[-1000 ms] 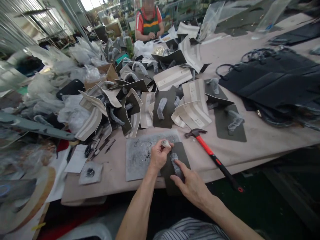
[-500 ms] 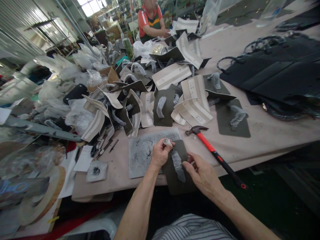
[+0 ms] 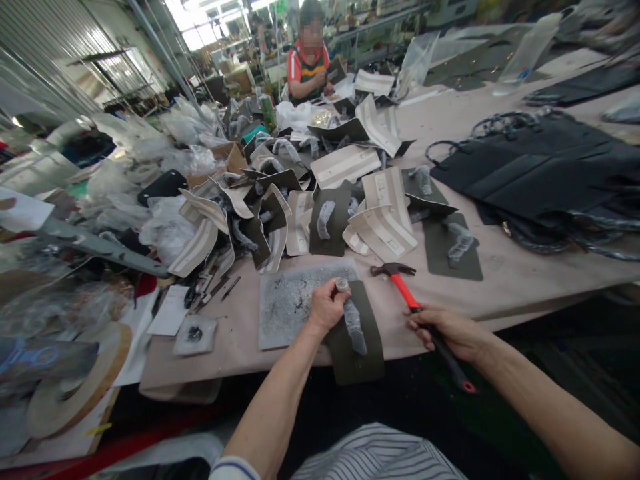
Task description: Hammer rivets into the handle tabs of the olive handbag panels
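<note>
My left hand [image 3: 329,307] is closed around a metal punch [image 3: 342,285], which stands upright with its round top showing. Its lower end is hidden by the hand. Beneath it lies a dark olive panel [image 3: 373,333] with a plastic-wrapped handle [image 3: 355,328] running along it. The panel overlaps the grey slab [image 3: 280,327] and hangs past the table's front edge. To the right, my right hand [image 3: 447,331] has its fingers wrapped round the grip of a claw hammer [image 3: 403,288]. The hammer's head rests on or just above the table, pointing away from me.
Beyond the slab lies a heap of panels [image 3: 345,167] with wrapped handles. Black bags [image 3: 550,167] lie at the right. Thin tools [image 3: 213,288] and a small bag of dark bits [image 3: 195,335] are at the left. A person [image 3: 307,67] works across the table.
My right hand has left the olive panel, moved right and taken hold of the hammer's grip. My left hand still holds the punch on the panel.
</note>
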The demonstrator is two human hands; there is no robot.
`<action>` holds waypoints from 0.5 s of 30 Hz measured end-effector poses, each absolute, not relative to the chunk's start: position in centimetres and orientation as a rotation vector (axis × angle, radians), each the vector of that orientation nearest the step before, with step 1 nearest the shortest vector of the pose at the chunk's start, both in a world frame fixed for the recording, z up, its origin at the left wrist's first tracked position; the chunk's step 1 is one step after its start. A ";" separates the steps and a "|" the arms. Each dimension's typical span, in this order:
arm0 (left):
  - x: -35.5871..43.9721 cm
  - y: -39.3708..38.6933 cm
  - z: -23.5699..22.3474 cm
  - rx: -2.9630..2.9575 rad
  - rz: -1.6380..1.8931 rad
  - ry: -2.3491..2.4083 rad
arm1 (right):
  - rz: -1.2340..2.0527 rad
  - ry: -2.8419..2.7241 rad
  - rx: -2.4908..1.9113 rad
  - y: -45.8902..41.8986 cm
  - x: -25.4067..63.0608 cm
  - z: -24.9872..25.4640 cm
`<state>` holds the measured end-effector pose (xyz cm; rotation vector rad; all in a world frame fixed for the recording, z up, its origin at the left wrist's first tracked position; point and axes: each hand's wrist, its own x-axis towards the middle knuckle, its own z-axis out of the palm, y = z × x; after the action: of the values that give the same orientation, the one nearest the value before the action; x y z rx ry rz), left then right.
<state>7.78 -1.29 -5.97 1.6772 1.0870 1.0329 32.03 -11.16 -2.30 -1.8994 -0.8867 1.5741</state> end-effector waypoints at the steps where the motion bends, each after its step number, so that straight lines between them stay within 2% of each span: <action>1: 7.7 -1.4 -6.0 1.707 1.032 1.074 | 1.622 -0.818 -1.822 -11.3 31.3 -1.2; 4: 7.6 -1.6 -6.2 1.749 1.035 1.056 | 1.405 -0.913 -1.771 -11.8 29.3 2.3; 9: 7.6 -1.5 -6.5 1.752 1.032 1.058 | 0.525 -1.713 -1.828 -12.3 28.0 5.6; 12: 7.5 -1.5 -6.6 1.766 1.008 1.086 | 0.420 -2.033 -1.884 -12.1 28.1 6.2; 15: 7.5 -1.5 -6.8 1.775 0.999 1.082 | 0.319 -2.028 -1.836 -12.1 28.1 6.7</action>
<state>7.48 -1.46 -6.80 1.7754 1.0816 0.9990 28.07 -12.12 6.73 -1.8363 -2.0283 0.3189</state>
